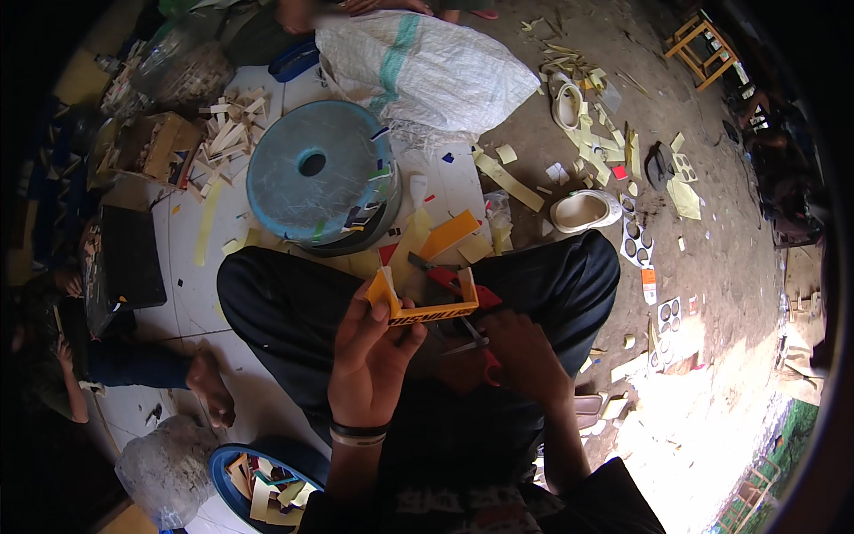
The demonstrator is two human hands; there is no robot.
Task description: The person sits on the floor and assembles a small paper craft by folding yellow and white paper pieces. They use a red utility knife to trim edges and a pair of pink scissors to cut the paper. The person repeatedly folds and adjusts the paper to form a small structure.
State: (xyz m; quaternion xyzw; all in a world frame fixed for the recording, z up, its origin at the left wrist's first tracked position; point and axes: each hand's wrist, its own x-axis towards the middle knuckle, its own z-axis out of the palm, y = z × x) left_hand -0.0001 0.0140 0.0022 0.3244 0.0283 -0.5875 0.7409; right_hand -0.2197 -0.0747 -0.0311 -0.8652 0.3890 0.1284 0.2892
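My left hand (369,365) is closed on a yellow U-shaped piece (422,314) with dark lettering along its base, held over my lap with its two arms pointing away from me. Close to its right side, my right hand (525,351) curls around red-handled scissors (491,367), whose grey metal part shows just below the yellow piece. Behind the yellow piece a red tool with a dark tip (438,273) slants up to the left; whether my right hand also holds it I cannot tell. Beyond lie an orange-yellow strip (449,233) and pale yellow strips.
A round blue-grey drum (294,191) stands ahead left, beside a heap of wooden sticks (233,133). A white woven sack (427,71) lies behind it. At lower left is a blue tub (227,489) of offcuts. Pale clogs (583,211) and scraps lie right. Another person's foot (211,387) rests left.
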